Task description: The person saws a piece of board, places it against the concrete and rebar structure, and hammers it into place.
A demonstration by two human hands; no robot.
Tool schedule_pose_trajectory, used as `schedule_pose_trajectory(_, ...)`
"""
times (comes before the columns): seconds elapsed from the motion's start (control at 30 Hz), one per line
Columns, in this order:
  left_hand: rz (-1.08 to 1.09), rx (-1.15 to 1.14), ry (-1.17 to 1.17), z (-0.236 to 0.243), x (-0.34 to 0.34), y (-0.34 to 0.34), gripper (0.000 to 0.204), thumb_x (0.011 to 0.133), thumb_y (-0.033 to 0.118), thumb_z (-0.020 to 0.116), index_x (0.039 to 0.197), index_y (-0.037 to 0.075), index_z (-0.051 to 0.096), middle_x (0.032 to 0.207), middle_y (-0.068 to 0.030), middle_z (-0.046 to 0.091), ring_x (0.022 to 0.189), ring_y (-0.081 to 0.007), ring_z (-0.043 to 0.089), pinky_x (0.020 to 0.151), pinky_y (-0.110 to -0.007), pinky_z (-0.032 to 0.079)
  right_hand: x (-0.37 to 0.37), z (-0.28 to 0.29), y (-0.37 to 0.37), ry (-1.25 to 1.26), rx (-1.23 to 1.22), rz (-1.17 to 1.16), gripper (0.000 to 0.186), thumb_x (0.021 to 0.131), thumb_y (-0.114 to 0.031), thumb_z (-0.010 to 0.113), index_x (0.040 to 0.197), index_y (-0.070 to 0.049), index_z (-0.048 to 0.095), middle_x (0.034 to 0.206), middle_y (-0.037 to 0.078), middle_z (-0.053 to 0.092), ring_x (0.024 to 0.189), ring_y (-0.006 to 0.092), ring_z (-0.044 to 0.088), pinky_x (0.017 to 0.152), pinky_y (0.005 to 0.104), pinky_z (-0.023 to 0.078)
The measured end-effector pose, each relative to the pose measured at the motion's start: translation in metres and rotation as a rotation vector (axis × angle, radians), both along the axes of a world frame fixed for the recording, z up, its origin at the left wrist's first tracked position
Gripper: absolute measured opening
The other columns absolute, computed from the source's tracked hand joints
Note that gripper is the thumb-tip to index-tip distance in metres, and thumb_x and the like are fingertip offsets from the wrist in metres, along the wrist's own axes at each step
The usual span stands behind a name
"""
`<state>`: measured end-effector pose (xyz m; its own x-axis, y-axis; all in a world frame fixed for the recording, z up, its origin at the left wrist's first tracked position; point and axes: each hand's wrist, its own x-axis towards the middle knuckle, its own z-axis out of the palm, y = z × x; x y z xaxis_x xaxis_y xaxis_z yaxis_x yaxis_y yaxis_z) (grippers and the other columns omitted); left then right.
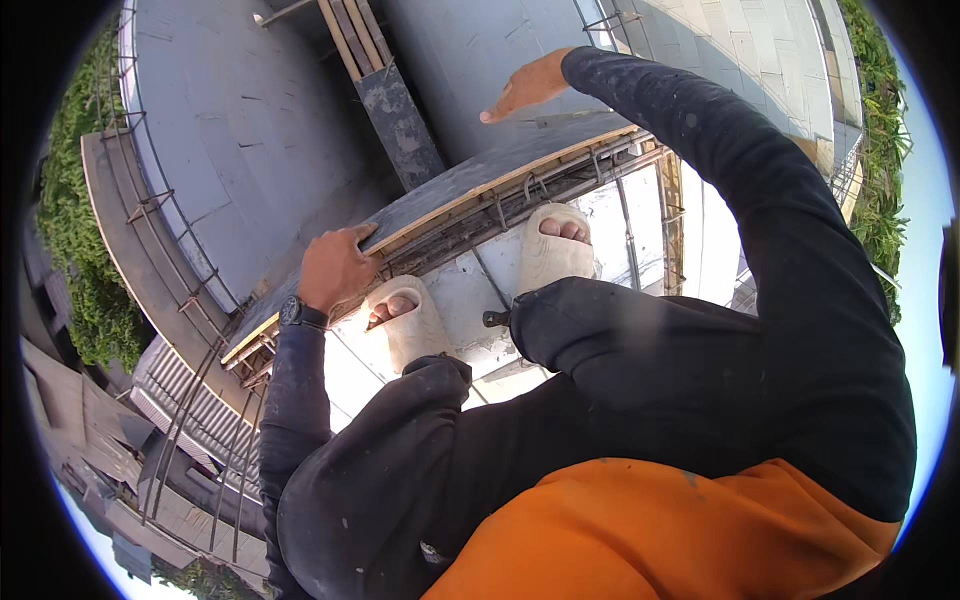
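I crouch at the edge of a high concrete slab, feet in pale open-toed sandals (553, 247). My left hand (335, 268), a dark watch on its wrist, grips the near edge of a dark formwork board (480, 172) that stands along the slab's edge, backed by a wooden batten. My right hand (527, 86) is stretched out farther along the board, fingers straight and together, palm resting on or just over the board's top edge. Both arms wear dark long sleeves. An orange garment covers my torso at the bottom of the view.
Steel reinforcement bars (560, 185) run behind the board by my toes. Beyond it lies a grey concrete roof (240, 130) far below, crossed by a dark plank (400, 120) and timber strips. Corrugated roofs (190, 400) and green vegetation (75, 230) lie lower still.
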<state>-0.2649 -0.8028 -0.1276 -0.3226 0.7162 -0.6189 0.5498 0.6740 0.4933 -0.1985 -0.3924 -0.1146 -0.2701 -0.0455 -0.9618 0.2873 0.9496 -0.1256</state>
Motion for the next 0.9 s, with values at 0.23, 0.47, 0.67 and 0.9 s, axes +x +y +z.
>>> schedule_pose_trajectory(0.23, -0.024, -0.028, -0.118, 0.005, -0.010, 0.007, 0.059, 0.080, 0.024, 0.066, 0.136, 0.009, 0.074, 0.105, -0.0272, 0.077, 0.095, -0.0417, 0.076, 0.092, -0.046, 0.059, 0.044, 0.053, -0.038, 0.038, 0.024, 0.196, 0.105, 0.079, -0.071, 0.081, 0.162, -0.014, 0.050, 0.157, 0.018, 0.058, 0.148, 0.0391, 0.052, 0.122, 0.0570, 0.042)
schedule_pose_trajectory(0.47, -0.037, -0.046, -0.178, 0.019, -0.015, 0.020, 0.058, 0.079, 0.023, 0.065, 0.135, 0.013, 0.075, 0.106, -0.0236, 0.079, 0.095, -0.0398, 0.075, 0.091, -0.046, 0.058, 0.083, -0.001, -0.043, 0.201, 0.053, 0.194, 0.054, 0.097, -0.011, 0.053, 0.148, -0.020, 0.066, 0.123, 0.015, 0.077, 0.110, 0.0351, 0.074, 0.094, 0.0500, 0.060)
schedule_pose_trajectory(0.67, -0.018, -0.011, -0.120, 0.007, -0.023, 0.001, 0.052, 0.083, 0.024, 0.068, 0.132, 0.012, 0.076, 0.113, -0.0210, 0.079, 0.098, -0.0378, 0.075, 0.092, -0.046, 0.059, 0.068, 0.003, -0.051, 0.188, 0.066, 0.185, 0.055, 0.097, -0.008, 0.052, 0.150, -0.019, 0.065, 0.129, 0.015, 0.076, 0.114, 0.0364, 0.073, 0.098, 0.0498, 0.059)
schedule_pose_trajectory(0.9, 0.189, 0.085, 0.078, 0.029, -0.038, -0.065, 0.040, 0.095, 0.027, 0.070, 0.128, 0.007, 0.078, 0.114, -0.0167, 0.080, 0.101, -0.0338, 0.077, 0.094, -0.042, 0.058, 0.053, 0.004, -0.042, 0.165, 0.077, 0.189, 0.054, 0.094, -0.006, 0.054, 0.145, -0.014, 0.068, 0.125, 0.018, 0.077, 0.110, 0.0374, 0.074, 0.095, 0.0494, 0.059)
